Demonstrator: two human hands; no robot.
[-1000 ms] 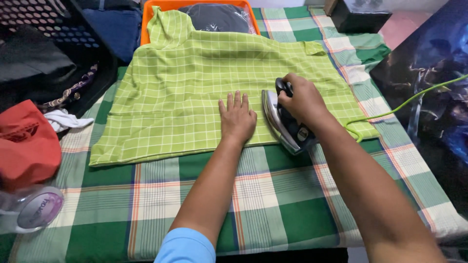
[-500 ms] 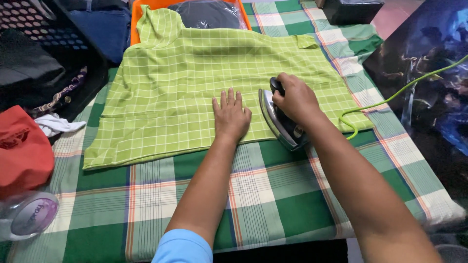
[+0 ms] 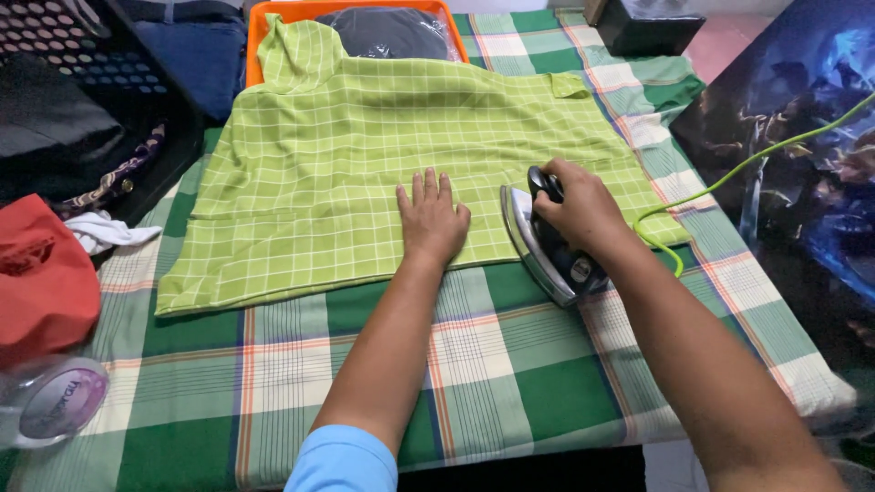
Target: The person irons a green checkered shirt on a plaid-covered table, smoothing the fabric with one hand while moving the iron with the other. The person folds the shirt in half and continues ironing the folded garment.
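- A table covered with a green, white and orange checked cloth [image 3: 510, 364] fills the frame; a dark poster [image 3: 802, 155] lies along the right side.
- My left hand [image 3: 431, 219] lies flat and open, fingers spread, pressing on the shirt [image 3: 365, 155] at frame centre.
- My right hand [image 3: 583, 208] is closed around the handle of the iron [image 3: 547, 246], just right of my left hand.
- The iron stands tilted on its edge at the shirt's lower hem, its metal soleplate facing left.
- A green cord [image 3: 756, 159] runs from the iron toward the upper right.
- The lime-green checked shirt is spread across the upper middle of the cloth.
- An orange tray [image 3: 260, 46] with dark folded clothing sits at the top, under the shirt's upper edge.
- A black basket [image 3: 91, 82] of clothes is upper left; a red garment [image 3: 41, 273] and a clear bottle [image 3: 50, 401] are at the left edge.
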